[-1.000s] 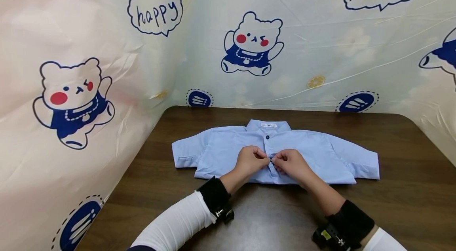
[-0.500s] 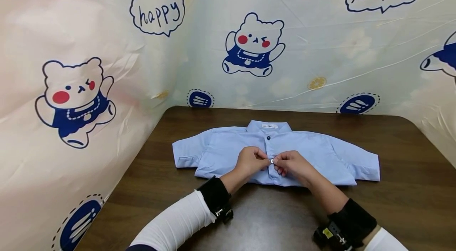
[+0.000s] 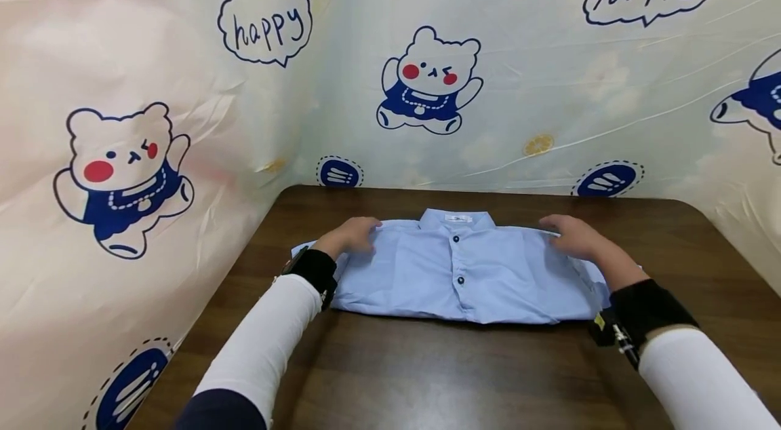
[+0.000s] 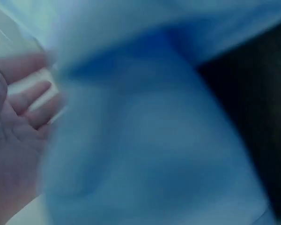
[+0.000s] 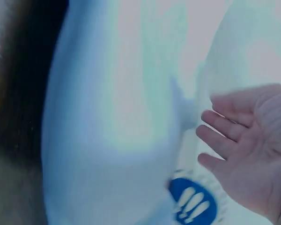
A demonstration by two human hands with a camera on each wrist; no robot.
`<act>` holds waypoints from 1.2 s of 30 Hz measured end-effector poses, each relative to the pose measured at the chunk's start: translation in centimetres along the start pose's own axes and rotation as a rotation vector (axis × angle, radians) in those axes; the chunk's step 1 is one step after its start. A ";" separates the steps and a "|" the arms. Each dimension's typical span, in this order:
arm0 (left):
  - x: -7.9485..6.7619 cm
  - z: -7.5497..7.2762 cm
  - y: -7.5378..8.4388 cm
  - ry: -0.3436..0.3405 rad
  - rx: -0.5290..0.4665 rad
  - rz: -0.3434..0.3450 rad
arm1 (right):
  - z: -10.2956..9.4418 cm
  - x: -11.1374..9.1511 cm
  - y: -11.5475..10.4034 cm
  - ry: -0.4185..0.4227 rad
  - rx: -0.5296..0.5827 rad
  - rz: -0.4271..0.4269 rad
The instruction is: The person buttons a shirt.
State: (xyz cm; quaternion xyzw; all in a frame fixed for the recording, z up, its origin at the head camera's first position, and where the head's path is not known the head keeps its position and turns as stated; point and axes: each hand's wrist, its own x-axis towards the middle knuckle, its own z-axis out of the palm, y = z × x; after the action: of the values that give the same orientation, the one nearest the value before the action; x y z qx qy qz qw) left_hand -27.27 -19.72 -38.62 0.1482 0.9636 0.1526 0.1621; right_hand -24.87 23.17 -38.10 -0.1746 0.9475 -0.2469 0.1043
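Note:
A light blue shirt [image 3: 421, 274] lies face up on the table, its collar [image 3: 457, 220] toward the far edge. Two dark buttons show down its front placket, the lower button [image 3: 460, 280] near the folded bottom edge. My left hand [image 3: 352, 235] is over the shirt's left shoulder, fingers extended. Over the opposite shoulder is my right hand [image 3: 576, 237], its fingers loosely straight. In the left wrist view blurred blue cloth [image 4: 150, 140] fills the middle beside the open palm. The right wrist view has the spread fingers [image 5: 218, 140] apart from the cloth. Both sleeves are partly hidden by the arms.
The brown wooden table [image 3: 464, 376] extends in front of the shirt and to both sides. A pale printed curtain [image 3: 518, 64] with bears and lettering stands behind the table and along its sides. Black straps with small cameras circle both wrists.
Both hands have let go of the lower button at the middle of the placket. They have moved apart and outward, the left to one shoulder, the right to the other.

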 end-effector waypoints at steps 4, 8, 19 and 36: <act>0.7 0.4 -1.4 -0.051 -0.011 -0.042 | 0.5 1.5 1.6 -0.154 0.001 0.108; 1.0 0.5 -1.3 -0.045 0.015 -0.074 | 1.2 2.3 2.1 -0.201 -0.048 0.181; 3.4 -0.4 -0.9 0.069 0.052 -0.161 | 1.3 5.4 2.2 -0.063 -0.172 0.173; 5.7 -0.1 -1.7 0.443 0.149 -0.095 | 0.9 5.8 2.3 0.205 -0.163 0.183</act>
State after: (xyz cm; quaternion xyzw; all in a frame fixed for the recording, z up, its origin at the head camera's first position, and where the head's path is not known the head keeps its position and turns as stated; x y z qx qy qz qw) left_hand -32.83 -19.41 -40.65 0.0772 0.9901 0.1020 -0.0577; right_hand -30.63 22.45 -40.64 -0.0695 0.9820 -0.1752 0.0146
